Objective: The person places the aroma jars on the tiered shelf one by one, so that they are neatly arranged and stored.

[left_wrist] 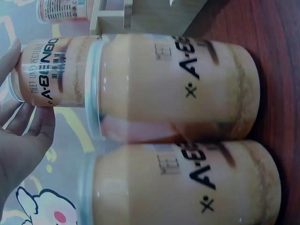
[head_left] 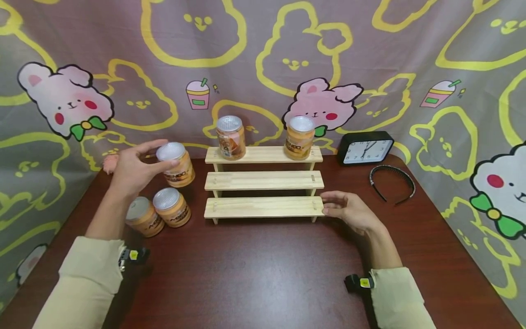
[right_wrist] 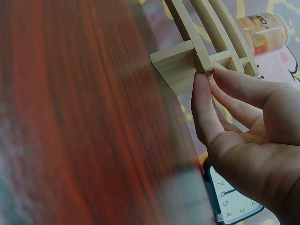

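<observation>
patterned cloth hung behind a dark red table. at left, two cans stood side by side; just beyond them the left hand gripped a third can near its lid, long axis close to upright. it lay left of the wooden stand, well apart from the right hand, which pinched the lowest step's right end.

Left arm slanted forward from the lower left, left hand raised, thumb and fingers spread wide in a curved grip. Right arm angled inward; right hand pinched between thumb and bent fingers, palm partly visible from the wrist.
</observation>
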`<move>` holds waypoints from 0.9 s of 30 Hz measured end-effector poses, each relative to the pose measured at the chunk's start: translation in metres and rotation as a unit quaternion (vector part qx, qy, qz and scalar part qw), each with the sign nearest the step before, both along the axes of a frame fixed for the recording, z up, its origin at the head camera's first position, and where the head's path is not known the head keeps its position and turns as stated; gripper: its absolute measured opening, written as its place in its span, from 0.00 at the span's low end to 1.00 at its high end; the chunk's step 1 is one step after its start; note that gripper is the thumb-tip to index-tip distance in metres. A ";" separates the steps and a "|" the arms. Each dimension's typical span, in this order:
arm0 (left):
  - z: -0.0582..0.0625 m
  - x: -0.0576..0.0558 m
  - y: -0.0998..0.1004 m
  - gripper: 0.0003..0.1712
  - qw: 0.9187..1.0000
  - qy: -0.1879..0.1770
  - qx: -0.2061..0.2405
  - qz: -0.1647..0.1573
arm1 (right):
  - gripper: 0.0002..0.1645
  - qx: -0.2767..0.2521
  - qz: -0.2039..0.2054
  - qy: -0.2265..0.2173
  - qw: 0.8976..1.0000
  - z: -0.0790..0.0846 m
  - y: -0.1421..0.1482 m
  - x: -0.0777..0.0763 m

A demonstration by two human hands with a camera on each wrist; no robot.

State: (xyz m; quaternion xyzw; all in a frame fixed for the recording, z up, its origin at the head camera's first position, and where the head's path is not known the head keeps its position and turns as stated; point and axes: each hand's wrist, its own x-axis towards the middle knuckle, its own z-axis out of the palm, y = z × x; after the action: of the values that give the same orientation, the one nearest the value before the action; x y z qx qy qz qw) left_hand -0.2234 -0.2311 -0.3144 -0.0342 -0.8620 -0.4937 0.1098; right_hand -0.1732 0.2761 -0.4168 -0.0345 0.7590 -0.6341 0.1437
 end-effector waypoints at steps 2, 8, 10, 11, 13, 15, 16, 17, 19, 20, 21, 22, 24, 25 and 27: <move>0.000 0.001 0.004 0.36 1.000 0.004 0.005 -0.007 | 0.31 0.004 -0.001 0.000 1.000 0.001 0.000 -0.001; 0.002 0.002 0.015 0.35 0.999 0.001 0.022 -0.028 | 0.31 0.012 -0.004 -0.005 1.000 0.002 0.000 -0.001; 0.002 0.002 0.019 0.35 0.999 -0.002 0.031 -0.034 | 0.31 0.009 -0.004 -0.004 1.000 0.002 0.000 -0.002; 0.002 0.003 0.020 0.35 0.999 -0.003 0.034 -0.037 | 0.31 0.006 -0.003 -0.004 1.000 0.002 0.000 -0.002; 0.002 0.003 0.024 0.35 0.998 -0.005 0.039 -0.043 | 0.31 0.001 -0.001 -0.004 1.000 0.001 0.000 -0.002; 0.003 0.004 0.027 0.35 0.998 -0.004 0.043 -0.050 | 0.31 -0.002 0.001 -0.003 1.000 0.001 0.000 -0.002; 0.003 0.004 0.029 0.34 0.998 -0.002 0.042 -0.052 | 0.31 -0.003 0.002 -0.003 1.000 0.001 0.000 -0.002; 0.003 0.004 0.030 0.34 0.998 -0.001 0.039 -0.055 | 0.31 -0.004 0.003 -0.003 1.000 0.001 0.000 -0.001; 0.003 0.005 0.034 0.34 0.998 0.001 0.033 -0.057 | 0.31 -0.005 0.005 -0.002 1.000 0.001 0.000 -0.001; 0.003 0.005 0.035 0.34 0.998 0.001 0.030 -0.058 | 0.31 -0.005 0.006 -0.002 1.000 0.001 0.000 -0.001; 0.004 0.005 0.037 0.34 0.998 0.001 0.027 -0.061 | 0.31 -0.006 0.007 -0.002 1.000 0.001 0.000 -0.001; 0.004 0.006 0.039 0.34 0.998 0.002 0.023 -0.063 | 0.31 -0.006 0.007 -0.002 1.000 0.001 0.000 -0.001; 0.004 0.006 0.042 0.33 0.998 0.005 0.019 -0.067 | 0.31 -0.005 0.006 -0.001 1.000 0.001 0.000 0.000; 0.005 0.006 0.044 0.33 0.997 0.009 0.017 -0.069 | 0.30 -0.005 0.005 -0.002 1.000 0.001 0.000 0.000; 0.005 0.007 0.048 0.33 0.997 0.017 0.020 -0.072 | 0.30 -0.005 0.005 -0.002 1.000 0.001 0.000 0.000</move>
State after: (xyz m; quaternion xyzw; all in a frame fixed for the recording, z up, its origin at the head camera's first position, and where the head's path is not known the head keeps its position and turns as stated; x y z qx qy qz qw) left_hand -0.2165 -0.1832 -0.3096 -0.1023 -0.8451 -0.5171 0.0889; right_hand -0.1735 0.2762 -0.4158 -0.0379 0.7552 -0.6374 0.1482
